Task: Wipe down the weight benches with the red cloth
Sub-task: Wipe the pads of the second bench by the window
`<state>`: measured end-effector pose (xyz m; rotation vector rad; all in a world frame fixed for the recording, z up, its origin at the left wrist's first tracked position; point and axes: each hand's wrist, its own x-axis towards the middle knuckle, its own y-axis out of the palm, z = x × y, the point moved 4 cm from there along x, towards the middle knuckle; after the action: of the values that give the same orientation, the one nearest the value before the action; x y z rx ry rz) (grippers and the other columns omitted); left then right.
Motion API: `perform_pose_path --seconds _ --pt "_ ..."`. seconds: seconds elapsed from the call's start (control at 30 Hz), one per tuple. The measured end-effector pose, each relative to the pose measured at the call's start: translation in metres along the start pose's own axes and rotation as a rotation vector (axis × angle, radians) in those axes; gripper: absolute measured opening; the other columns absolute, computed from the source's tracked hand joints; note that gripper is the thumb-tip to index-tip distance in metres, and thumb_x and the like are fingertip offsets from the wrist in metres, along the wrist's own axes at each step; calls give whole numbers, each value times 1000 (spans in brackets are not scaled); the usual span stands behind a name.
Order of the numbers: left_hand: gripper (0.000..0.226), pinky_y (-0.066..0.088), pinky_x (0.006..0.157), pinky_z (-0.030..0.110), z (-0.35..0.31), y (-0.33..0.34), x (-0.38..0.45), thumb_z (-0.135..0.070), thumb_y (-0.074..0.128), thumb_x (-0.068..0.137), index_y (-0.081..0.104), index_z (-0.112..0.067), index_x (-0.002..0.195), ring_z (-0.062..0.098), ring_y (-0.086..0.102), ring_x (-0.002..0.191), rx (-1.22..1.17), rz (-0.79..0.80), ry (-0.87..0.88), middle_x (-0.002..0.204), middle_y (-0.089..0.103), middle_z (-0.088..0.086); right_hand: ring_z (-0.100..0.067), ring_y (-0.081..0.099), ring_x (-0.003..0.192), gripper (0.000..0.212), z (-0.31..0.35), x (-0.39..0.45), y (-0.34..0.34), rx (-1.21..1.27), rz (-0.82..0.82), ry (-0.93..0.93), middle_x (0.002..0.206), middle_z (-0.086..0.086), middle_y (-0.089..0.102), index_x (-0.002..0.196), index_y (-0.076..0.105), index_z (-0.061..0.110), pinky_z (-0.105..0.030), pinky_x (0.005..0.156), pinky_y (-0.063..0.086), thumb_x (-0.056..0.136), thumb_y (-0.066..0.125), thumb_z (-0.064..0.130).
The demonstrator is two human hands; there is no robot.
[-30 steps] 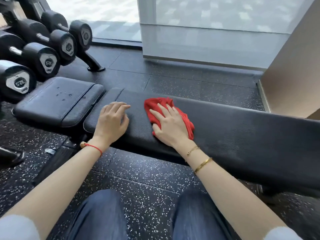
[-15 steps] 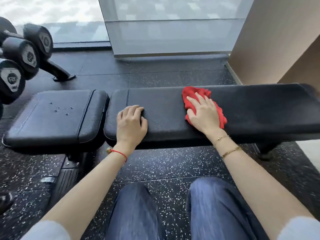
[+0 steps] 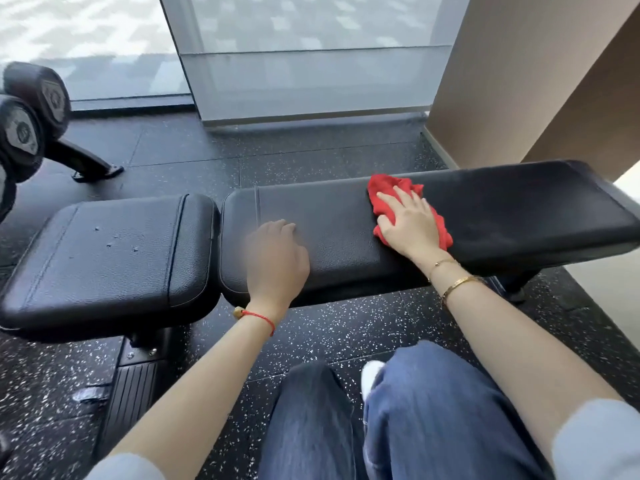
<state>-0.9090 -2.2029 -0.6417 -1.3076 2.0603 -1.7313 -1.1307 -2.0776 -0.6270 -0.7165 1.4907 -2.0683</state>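
From the head camera we see our right hand (image 3: pixel 412 223) pressing flat, fingers straight, on the red cloth (image 3: pixel 391 195) atop the long back pad (image 3: pixel 519 209) of the black weight bench, while our blurred left hand (image 3: pixel 277 258) rests loosely curled, holding nothing, nearer the seat pad (image 3: pixel 104 251).

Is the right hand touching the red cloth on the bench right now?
Touching. The head view shows the right hand lying flat on the red cloth, fingers spread across it, pressing it onto the long bench pad.
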Motion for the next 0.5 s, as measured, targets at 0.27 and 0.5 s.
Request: perform_pose_path --seconds 0.27,0.5 --pt "39 38 107 48 3 2 1 -20 53 85 67 -12 120 27 55 125 -9 -16 -21 130 64 5 -25 23 148 55 104 -3 28 75 113 -387 159 2 30 144 45 34 -39 123 9 90 53 33" --pt "36 41 107 47 3 3 -1 -18 55 83 68 -10 116 27 57 123 -6 -95 -3 127 66 6 -26 29 145 52 69 15 24 103 83 -424 155 2 37 141 48 35 -40 122 16 90 52 35"
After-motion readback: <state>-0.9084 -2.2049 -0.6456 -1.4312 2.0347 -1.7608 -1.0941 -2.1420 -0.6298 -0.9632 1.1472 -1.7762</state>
